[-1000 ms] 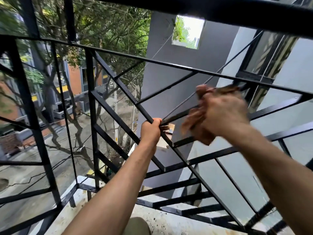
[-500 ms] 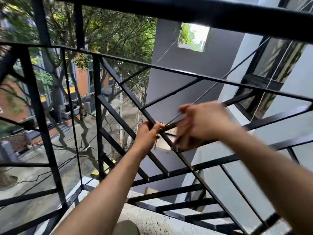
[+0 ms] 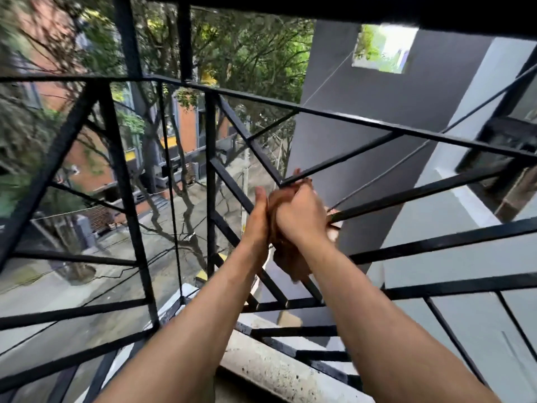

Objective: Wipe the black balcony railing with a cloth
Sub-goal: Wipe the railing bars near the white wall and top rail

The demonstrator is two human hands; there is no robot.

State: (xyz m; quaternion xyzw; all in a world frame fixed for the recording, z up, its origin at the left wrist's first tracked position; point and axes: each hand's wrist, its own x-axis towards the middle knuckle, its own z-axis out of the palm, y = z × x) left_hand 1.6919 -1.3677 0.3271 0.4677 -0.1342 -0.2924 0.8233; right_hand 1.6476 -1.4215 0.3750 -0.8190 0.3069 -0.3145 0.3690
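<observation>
One black balcony railing (image 3: 128,199), one brown cloth (image 3: 287,257) bunched at its diagonal bars' junction, right hand (image 3: 299,216) fingers curled gripping the cloth, left hand (image 3: 257,219) pressed alongside, its finger state unclear

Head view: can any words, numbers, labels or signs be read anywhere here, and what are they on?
None can be read.
The yellow band on the brick building across the street: too blurred to tell whether it bears writing.
The railing and the cloth: no writing shows.
</observation>
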